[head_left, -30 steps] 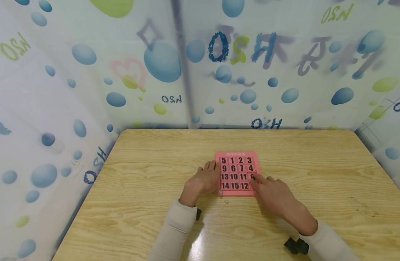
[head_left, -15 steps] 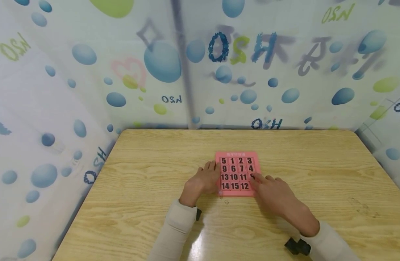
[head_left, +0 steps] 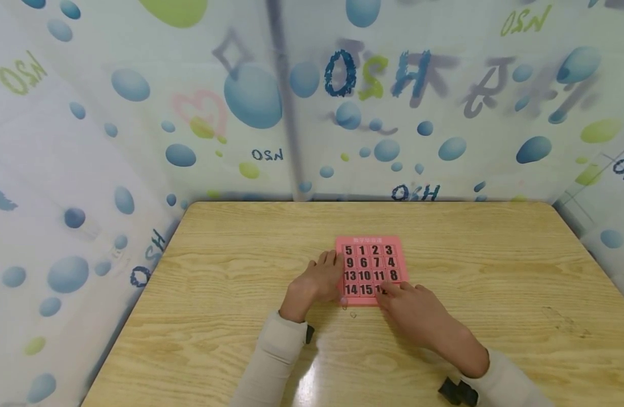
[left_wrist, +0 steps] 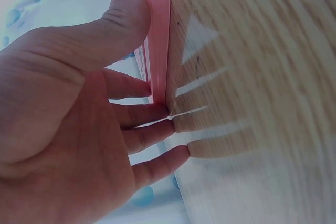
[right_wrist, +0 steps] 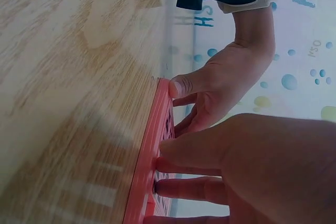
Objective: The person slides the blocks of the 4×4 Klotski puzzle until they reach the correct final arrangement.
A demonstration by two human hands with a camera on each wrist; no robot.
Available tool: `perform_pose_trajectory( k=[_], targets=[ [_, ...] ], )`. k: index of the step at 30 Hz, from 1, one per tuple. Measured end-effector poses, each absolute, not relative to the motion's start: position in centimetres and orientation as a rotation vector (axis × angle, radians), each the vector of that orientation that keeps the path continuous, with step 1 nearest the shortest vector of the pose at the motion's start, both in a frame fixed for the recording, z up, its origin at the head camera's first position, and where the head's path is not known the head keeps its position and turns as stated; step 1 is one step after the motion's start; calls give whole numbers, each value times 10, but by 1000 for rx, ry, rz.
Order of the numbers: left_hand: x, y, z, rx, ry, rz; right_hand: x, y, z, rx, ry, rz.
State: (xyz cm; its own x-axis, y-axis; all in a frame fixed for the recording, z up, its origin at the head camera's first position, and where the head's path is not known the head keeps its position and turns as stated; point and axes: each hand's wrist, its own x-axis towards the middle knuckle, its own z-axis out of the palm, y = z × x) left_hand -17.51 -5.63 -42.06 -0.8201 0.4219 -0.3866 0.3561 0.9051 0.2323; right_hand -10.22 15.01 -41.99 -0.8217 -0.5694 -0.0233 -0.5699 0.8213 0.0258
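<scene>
A pink sliding number puzzle (head_left: 368,240) lies flat on the wooden table, its black-numbered tiles in rows. My left hand (head_left: 319,280) holds the puzzle's left side. In the left wrist view the thumb of that hand (left_wrist: 79,114) lies along the pink edge, the fingertips down at the tabletop. Over the near right corner, my right hand (head_left: 419,314) touches the 12 tile (head_left: 378,289) with straight fingers and partly covers it. The 8 tile (head_left: 393,275) is fully visible just above those fingertips. The corner slot right of the 12 is hidden under the hand.
The wooden table (head_left: 241,237) extends on all sides of the puzzle. Small clear loops (head_left: 352,315) lie by the puzzle's near edge. A curtain (head_left: 332,141) printed with blue and green drops stands behind the table and along both sides.
My right hand has shifted left and toward me, from the 8 tile to the 12 tile, uncovering the 8. The left hand and the puzzle have stayed in place.
</scene>
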Motion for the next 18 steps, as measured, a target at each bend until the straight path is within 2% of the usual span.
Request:
perform_pose_trajectory(
  k=[18],
  targets=[
    [-173,-57,-421,581,2643,211,-102,161,-418,-921,2952,26]
  ],
)
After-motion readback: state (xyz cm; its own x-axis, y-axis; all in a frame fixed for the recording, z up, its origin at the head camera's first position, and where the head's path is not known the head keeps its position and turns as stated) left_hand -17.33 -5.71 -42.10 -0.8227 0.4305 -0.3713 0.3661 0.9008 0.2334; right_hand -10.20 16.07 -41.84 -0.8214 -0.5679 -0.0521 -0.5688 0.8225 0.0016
